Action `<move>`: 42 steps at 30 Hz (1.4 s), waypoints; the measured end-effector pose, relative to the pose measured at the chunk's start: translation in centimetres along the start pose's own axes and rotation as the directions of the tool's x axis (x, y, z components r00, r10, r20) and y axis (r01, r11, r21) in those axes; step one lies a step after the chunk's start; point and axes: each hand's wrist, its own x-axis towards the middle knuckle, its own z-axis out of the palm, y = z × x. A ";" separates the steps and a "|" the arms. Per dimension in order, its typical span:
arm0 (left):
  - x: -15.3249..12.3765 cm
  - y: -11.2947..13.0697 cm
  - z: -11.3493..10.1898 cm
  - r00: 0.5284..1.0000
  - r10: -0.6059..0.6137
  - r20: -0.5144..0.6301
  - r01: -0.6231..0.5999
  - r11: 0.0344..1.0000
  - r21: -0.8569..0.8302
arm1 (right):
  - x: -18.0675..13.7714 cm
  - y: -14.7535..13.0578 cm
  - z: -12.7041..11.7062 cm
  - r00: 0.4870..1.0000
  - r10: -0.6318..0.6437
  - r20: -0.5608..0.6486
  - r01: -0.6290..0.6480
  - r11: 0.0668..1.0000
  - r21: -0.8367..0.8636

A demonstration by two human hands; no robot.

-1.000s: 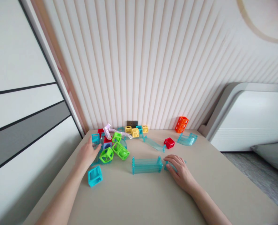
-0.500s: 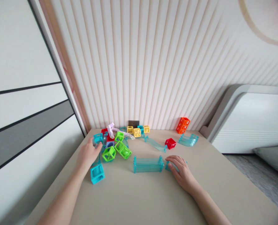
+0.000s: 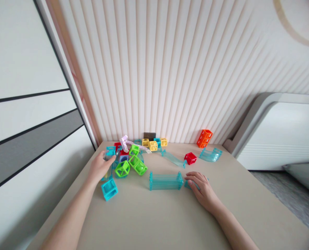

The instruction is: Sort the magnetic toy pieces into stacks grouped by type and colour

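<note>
At the left of the table, my left hand (image 3: 99, 167) reaches to the edge of a pile of toy pieces, thumb and fingers apart beside a blue cube block (image 3: 111, 150). The far fingers are partly hidden. Just below that wrist lies another blue cube block (image 3: 109, 189). My right hand (image 3: 202, 189) rests on the table over a translucent blue track piece (image 3: 189, 185), its fingers on the far side and its thumb on the near side. The hand covers most of that piece. A longer translucent blue track (image 3: 166, 181) stands just left of those fingers.
Green blocks (image 3: 138, 165) and a light purple piece (image 3: 124, 142) lie in the pile. Yellow blocks (image 3: 153, 146) stand near the ribbed wall (image 3: 154, 69). Further right are a red block (image 3: 190, 158), an orange block stack (image 3: 205, 138) and a curved blue track (image 3: 210, 155).
The view has shifted slightly. My left hand has moved a little up and right beside the blue cube block, and its thumb and fingers look slightly changed. My right hand stays on the track piece.
</note>
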 end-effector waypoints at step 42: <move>-0.9 2.1 -0.1 0.992 0.078 -0.100 -0.078 0.997 0.006 | 2.9 -18.2 2.9 0.838 -0.539 0.080 0.492 0.811 0.316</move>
